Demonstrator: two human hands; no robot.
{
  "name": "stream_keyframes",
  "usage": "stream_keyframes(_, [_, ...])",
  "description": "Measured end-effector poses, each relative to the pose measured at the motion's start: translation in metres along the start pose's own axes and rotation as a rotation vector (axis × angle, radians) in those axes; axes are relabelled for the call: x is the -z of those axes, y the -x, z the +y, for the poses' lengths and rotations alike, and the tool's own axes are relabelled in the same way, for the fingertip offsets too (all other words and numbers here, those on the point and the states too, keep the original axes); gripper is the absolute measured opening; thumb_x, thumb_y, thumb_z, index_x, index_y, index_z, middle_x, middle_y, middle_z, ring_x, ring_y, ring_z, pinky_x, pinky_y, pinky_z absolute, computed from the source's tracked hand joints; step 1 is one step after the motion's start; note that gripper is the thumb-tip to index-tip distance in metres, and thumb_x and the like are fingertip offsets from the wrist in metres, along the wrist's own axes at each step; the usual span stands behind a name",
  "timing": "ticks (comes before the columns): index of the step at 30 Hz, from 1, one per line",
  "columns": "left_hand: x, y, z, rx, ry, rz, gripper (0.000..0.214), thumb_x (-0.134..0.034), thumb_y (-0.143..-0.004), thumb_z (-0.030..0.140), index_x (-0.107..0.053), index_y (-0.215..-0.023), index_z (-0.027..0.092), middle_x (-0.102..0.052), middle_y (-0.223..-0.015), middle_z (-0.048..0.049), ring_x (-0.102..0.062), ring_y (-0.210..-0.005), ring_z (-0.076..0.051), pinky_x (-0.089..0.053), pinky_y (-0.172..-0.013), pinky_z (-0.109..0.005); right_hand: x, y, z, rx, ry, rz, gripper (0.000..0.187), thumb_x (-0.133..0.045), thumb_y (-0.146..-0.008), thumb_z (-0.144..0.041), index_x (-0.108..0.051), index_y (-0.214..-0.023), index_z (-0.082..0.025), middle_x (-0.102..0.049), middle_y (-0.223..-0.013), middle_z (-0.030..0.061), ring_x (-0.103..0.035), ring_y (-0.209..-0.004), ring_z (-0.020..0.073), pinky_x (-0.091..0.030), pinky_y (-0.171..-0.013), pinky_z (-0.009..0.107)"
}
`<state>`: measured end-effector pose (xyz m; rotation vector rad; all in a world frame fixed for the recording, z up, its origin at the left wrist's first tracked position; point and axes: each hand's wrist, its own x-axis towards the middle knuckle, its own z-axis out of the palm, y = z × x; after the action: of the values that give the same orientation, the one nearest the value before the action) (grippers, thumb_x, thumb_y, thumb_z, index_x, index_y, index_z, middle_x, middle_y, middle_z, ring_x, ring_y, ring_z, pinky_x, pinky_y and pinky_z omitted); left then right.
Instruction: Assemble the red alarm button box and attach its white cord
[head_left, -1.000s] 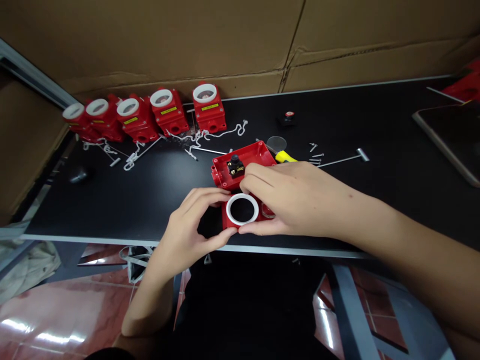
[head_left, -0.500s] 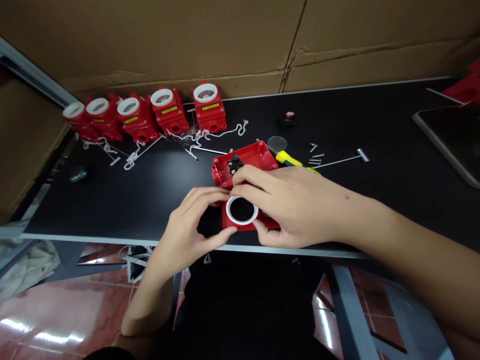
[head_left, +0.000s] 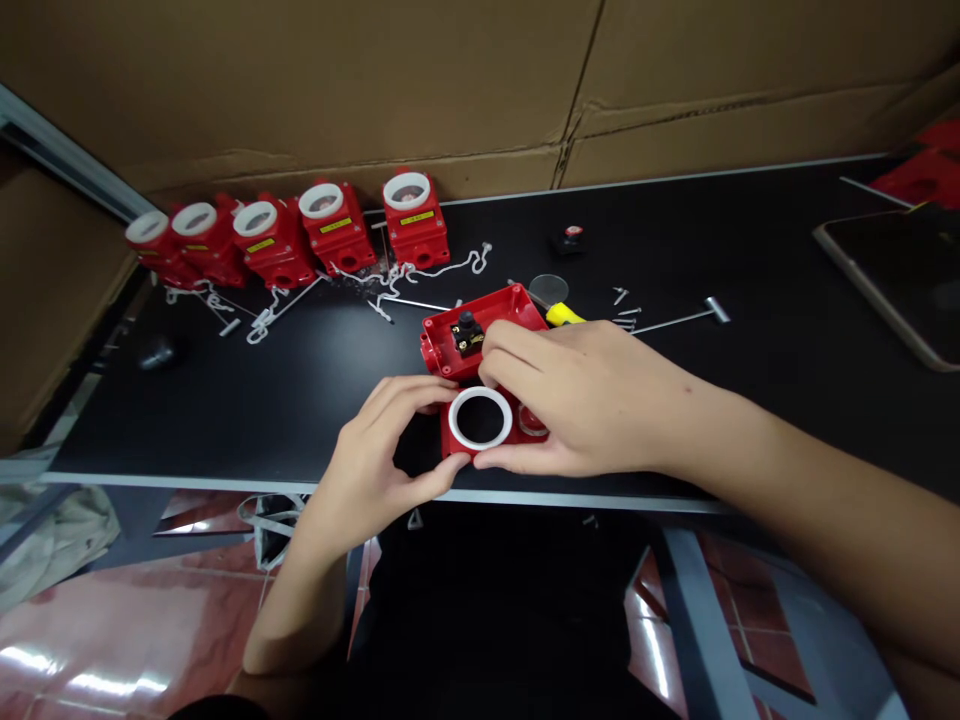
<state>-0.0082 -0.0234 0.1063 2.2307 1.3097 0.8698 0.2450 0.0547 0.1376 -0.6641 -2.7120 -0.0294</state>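
Observation:
My left hand (head_left: 382,440) and my right hand (head_left: 581,395) both grip a red cover with a white ring (head_left: 480,420) near the front edge of the black table (head_left: 225,400). The left fingers curl round its left side. The right thumb presses along its front and the right fingers arch over its back and right side. Just behind it lies an open red box base (head_left: 480,335) with a small black switch inside, partly hidden by my right fingers.
A row of several finished red boxes with white rings (head_left: 292,235) stands at the back left, with white cords (head_left: 405,275) in front. A yellow-handled tool (head_left: 562,313), a clear disc (head_left: 547,290), loose screws (head_left: 622,300), a metal rod (head_left: 679,320) and a tablet (head_left: 892,270) lie to the right.
My right hand shifted its grip on the ringed cover: its fingers came forward over the ring, then drew back to the cover's rear and side. The left hand stayed put.

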Motion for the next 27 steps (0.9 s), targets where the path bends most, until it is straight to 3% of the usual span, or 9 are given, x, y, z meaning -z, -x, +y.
stream_keyframes(4, [-0.0006,0.0003,-0.0016,-0.009,-0.027,0.004,0.037,-0.08,-0.098,0.026,-0.066,-0.132,0.024,-0.075,-0.132,-0.0085,-0.072,-0.123,-0.025,-0.063,-0.107,-0.042,0.003,0.0001,-0.0014,0.034,-0.125,-0.083,0.04,-0.055,-0.093,-0.04,-0.069,-0.119,-0.014,-0.065,-0.122,0.0072,-0.046,-0.07,0.009,-0.025,-0.059,0.024])
stream_keyframes(8, [-0.0007,0.0004,-0.0021,-0.011,-0.046,0.006,0.038,-0.08,-0.097,0.026,-0.066,-0.132,0.024,-0.075,-0.131,-0.0082,-0.072,-0.122,-0.024,-0.063,-0.106,-0.04,0.0015,0.0004,-0.0018,0.041,-0.121,-0.124,0.036,-0.051,-0.091,-0.028,-0.07,-0.118,-0.016,-0.066,-0.121,0.0046,-0.048,-0.069,0.0093,-0.028,-0.06,0.025])
stream_keyframes(14, [-0.0006,-0.001,0.0003,-0.007,-0.04,0.0,0.035,-0.078,-0.099,0.026,-0.066,-0.132,0.025,-0.076,-0.131,-0.0088,-0.072,-0.123,-0.025,-0.064,-0.107,-0.043,-0.001,0.0013,-0.0021,0.045,-0.105,-0.07,0.031,-0.051,-0.091,-0.029,-0.071,-0.11,-0.014,-0.067,-0.115,0.0056,-0.051,-0.069,0.0109,-0.028,-0.059,0.026])
stream_keyframes(22, [-0.0014,0.0011,-0.0031,-0.019,-0.049,-0.002,0.036,-0.079,-0.101,0.031,-0.065,-0.134,0.024,-0.074,-0.133,-0.0095,-0.072,-0.124,-0.025,-0.062,-0.109,-0.043,0.0003,0.0007,-0.0008,0.07,-0.083,-0.069,0.034,-0.057,-0.097,-0.037,-0.066,-0.119,-0.014,-0.068,-0.111,0.0064,-0.057,-0.074,0.0109,-0.028,-0.06,0.025])
stream_keyframes(27, [-0.0013,0.0001,-0.0025,-0.035,-0.046,-0.002,0.034,-0.077,-0.103,0.032,-0.065,-0.133,0.024,-0.074,-0.133,-0.0099,-0.072,-0.124,-0.025,-0.062,-0.109,-0.043,-0.0019,0.0006,0.0001,0.099,-0.055,-0.017,0.042,-0.056,-0.104,-0.046,-0.064,-0.128,-0.013,-0.072,-0.113,0.0076,-0.066,-0.081,0.013,-0.035,-0.066,0.025])
